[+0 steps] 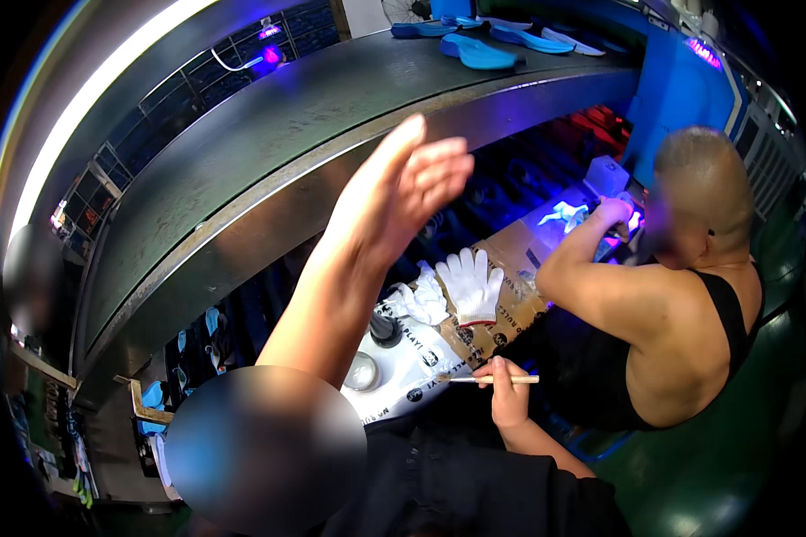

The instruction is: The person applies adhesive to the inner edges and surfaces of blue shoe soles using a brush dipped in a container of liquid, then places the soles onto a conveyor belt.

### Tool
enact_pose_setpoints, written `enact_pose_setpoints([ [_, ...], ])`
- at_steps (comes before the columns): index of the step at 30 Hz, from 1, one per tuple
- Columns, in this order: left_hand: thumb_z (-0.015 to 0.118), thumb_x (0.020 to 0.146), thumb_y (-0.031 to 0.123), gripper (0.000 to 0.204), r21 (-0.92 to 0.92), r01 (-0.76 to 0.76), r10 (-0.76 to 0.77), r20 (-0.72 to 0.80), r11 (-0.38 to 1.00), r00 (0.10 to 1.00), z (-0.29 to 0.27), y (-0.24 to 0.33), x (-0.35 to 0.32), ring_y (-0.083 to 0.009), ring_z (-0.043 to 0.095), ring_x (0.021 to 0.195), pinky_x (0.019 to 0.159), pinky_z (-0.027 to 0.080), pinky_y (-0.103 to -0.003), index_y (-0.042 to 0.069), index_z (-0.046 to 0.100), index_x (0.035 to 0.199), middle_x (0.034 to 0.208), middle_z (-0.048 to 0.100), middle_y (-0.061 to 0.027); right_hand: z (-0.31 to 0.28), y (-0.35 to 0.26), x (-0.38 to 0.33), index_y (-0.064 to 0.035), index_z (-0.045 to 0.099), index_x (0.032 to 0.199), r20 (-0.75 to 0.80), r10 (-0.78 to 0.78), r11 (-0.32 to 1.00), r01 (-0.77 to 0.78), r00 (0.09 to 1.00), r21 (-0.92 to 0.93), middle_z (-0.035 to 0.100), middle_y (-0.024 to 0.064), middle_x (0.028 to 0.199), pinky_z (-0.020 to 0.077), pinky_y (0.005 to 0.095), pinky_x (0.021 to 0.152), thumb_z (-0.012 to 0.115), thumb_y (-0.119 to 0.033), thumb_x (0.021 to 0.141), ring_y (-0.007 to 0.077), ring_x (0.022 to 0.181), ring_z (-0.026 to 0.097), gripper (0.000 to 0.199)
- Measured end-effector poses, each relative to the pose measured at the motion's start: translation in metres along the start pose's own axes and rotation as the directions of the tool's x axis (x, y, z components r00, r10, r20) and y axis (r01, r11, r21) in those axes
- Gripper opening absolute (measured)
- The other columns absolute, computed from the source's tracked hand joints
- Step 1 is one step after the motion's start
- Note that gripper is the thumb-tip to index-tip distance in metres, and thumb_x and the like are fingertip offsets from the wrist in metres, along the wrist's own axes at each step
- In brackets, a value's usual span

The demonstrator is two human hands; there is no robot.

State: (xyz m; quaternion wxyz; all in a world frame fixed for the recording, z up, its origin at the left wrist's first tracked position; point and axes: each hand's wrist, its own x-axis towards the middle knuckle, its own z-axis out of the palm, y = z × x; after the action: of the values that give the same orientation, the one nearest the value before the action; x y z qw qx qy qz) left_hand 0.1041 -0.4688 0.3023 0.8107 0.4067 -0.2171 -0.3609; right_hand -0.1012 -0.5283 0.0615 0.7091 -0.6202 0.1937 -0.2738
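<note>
My left hand (409, 190) is raised in the air in front of the grey conveyor (242, 152), palm open, fingers apart, holding nothing. My right hand (509, 394) is low near my lap, shut on a thin wooden stick (497, 379) that lies level and points left over a white printed surface (412, 367). A small round clear pot (363, 371) and a black knob-like object (385, 331) sit on that surface, beside my left forearm. White cotton gloves (471, 283) lie on a cardboard sheet (519, 259) just beyond.
A co-worker in a black sleeveless top (690, 295) sits close on the right, a hand (613, 211) under violet light. Blue insoles (477, 52) lie on the conveyor at the top. More blue pieces (152, 396) rest on a rack at lower left.
</note>
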Motion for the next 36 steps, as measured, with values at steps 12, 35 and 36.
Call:
enact_pose_setpoints([
  [12, 0.066, 0.074, 0.02, 0.053, 0.694, 0.702, 0.292, -0.646, -0.159, 0.705, -0.294, -0.095, -0.325, -0.03, 0.061, 0.087, 0.077, 0.05, -0.038, 0.003, 0.049, 0.121, 0.099, 0.061, -0.0183, 0.031, 0.02, 0.001, 0.0022, 0.062, 0.074, 0.137, 0.062, 0.995, -0.072, 0.989, 0.07, 0.059, 0.0055, 0.066, 0.041, 0.023, 0.058, 0.044, -0.02, 0.096, 0.0091, 0.06, 0.049, 0.037],
  [35, 0.059, 0.073, 0.006, 0.052, 0.615, 0.758, 0.305, -0.78, 0.216, 0.546, -0.323, -0.138, -0.387, -0.0256, 0.06, 0.068, 0.063, 0.048, -0.037, -0.003, 0.041, 0.121, 0.078, 0.059, -0.0146, 0.151, 0.039, 0.036, -0.0024, 0.065, 0.07, 0.601, -0.15, 0.813, 0.444, 0.785, -0.378, 0.058, 0.0092, 0.064, 0.0432, 0.0337, 0.06, 0.061, -0.017, 0.082, 0.026, 0.064, 0.056, 0.019],
  [36, 0.058, 0.075, 0.007, 0.052, 0.594, 0.639, 0.235, -0.795, 0.489, 0.559, -0.324, -0.143, -0.388, -0.0223, 0.06, 0.071, 0.064, 0.049, -0.035, -0.004, 0.04, 0.122, 0.083, 0.059, -0.0121, 0.156, 0.049, 0.038, -0.0047, 0.065, 0.066, 0.609, -0.149, 0.79, 0.464, 0.779, -0.4, 0.058, 0.0069, 0.063, 0.0418, 0.0364, 0.063, 0.064, -0.019, 0.078, 0.0275, 0.066, 0.055, 0.019],
])
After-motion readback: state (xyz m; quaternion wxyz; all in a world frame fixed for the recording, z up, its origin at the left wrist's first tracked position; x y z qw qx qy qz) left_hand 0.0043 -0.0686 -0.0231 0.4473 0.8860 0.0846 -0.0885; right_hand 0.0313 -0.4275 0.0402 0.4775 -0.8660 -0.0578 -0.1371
